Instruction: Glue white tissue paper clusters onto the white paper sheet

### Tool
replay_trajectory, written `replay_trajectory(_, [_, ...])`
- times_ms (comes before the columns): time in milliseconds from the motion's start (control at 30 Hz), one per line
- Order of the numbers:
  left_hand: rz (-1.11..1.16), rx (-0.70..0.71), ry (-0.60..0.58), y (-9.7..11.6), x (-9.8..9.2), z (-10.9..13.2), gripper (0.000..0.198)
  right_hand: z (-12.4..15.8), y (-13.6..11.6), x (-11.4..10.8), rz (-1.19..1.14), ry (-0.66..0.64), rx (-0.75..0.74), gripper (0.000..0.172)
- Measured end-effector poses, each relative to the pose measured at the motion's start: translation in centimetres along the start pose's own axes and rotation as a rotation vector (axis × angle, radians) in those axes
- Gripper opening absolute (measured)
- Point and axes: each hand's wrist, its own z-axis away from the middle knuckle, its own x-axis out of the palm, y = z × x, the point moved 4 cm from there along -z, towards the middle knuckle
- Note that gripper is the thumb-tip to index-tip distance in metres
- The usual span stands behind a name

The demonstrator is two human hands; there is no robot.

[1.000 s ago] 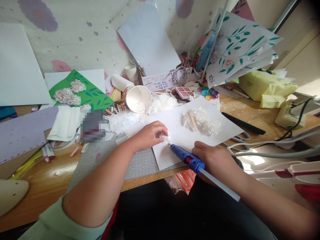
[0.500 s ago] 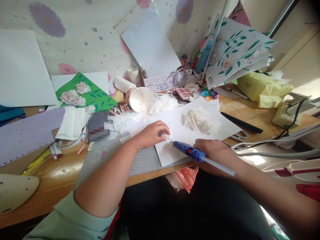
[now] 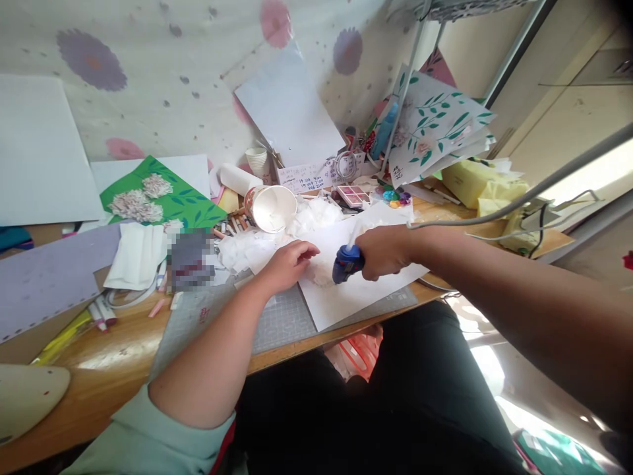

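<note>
My right hand (image 3: 383, 254) is closed round a blue hot glue gun (image 3: 347, 264), its front end tilted down toward a white sheet of paper (image 3: 324, 313). A clear glue stick (image 3: 354, 234) sticks up from its back. On the sheet, just left of the glue gun, lies a fluffy white tuft (image 3: 322, 272). My left hand (image 3: 291, 262) hovers at the tuft's left side, fingers loosely bent and apart from the thumb, with nothing visible in them. The glue gun's nozzle is hidden. My right forearm and hand cover the far right of the sheet.
A grey cutting mat (image 3: 217, 330) lies under the sheet. Behind stand a paper cup (image 3: 274, 210), crumpled white tissue (image 3: 316, 216) and a pink palette (image 3: 353, 196). A green flower picture (image 3: 192, 198) is at left. A grey cable (image 3: 534, 188) crosses near my right arm.
My right hand has lifted and turned the glue gun from lying slanted to pointing downward. My left hand has let go of the white tuft and drawn slightly left. The view has shifted rightward.
</note>
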Motion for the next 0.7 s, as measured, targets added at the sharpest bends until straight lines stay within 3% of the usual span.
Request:
replay_trajectory(100, [-0.029, -0.010, 0.037, 0.0, -0.4, 0.1, 0.026, 1.5, 1.4, 0.1, 0.032, -0.039, 0.020, 0.010])
replay_trajectory(167, [-0.055, 0.000, 0.069, 0.1, -0.6, 0.2, 0.024, 3.2, 3.6, 0.4, -0.082, 0.052, 0.002, 0.022])
replay_trajectory(233, [-0.085, 0.032, 0.097, 0.3, -1.0, 0.3, 0.022, 4.8, 6.7, 0.8, -0.310, 0.243, -0.054, 0.037])
replay_trajectory(267, [-0.100, 0.053, 0.108, 0.5, -1.1, 0.4, 0.020, 5.5, 9.1, 1.0, -0.358, 0.374, 0.047, 0.041])
replay_trajectory(300, [-0.120, 0.077, 0.116, 0.5, -1.2, 0.5, 0.019, 6.1, 11.8, 1.4, -0.351, 0.487, 0.243, 0.042])
replay_trajectory(333, [-0.161, 0.103, 0.117, 0.6, -1.4, 0.5, 0.019, 6.7, 14.5, 2.0, -0.327, 0.550, 0.459, 0.043])
replay_trajectory(400, [-0.222, 0.126, 0.139, 0.5, -1.7, 0.5, 0.017, 7.0, 18.9, 2.6, -0.290, 0.636, 0.653, 0.042])
replay_trajectory(533, [-0.279, 0.113, 0.199, 0.1, -2.3, 0.3, 0.016, 6.1, 24.7, 3.0, -0.229, 0.744, 0.770, 0.040])
replay_trajectory(700, [-0.299, 0.058, 0.256, -0.2, -2.9, 0.2, 0.018, 3.1, 26.6, 4.3, -0.164, 0.694, 0.695, 0.036])
